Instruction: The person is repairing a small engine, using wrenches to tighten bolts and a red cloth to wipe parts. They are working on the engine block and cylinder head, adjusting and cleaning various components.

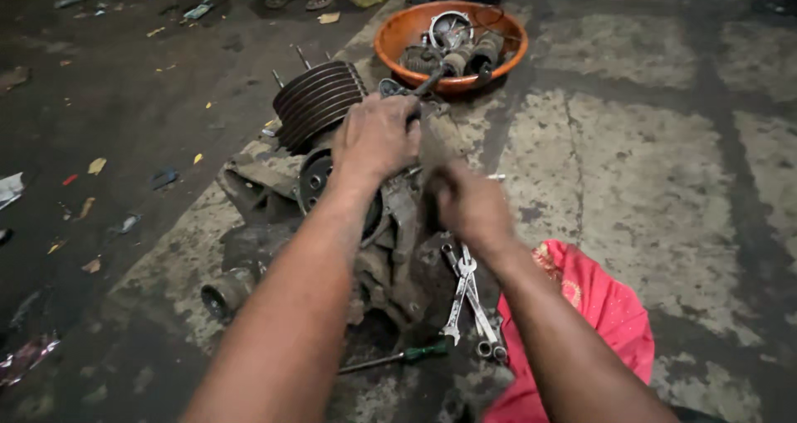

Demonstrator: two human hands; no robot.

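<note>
Engine: grimy engine block on the concrete floor, finned cylinder at its far left end.
Left hand: on top of the engine, grip closed around a dark tool shaft.
Right hand: blurred, against the engine's right side; grip cannot be judged.
Wrenches: on floor just below right hand, green-handled screwdriver nearby.
Orange basin: beyond the engine, holding metal parts.
Red cloth: under right forearm.
</note>
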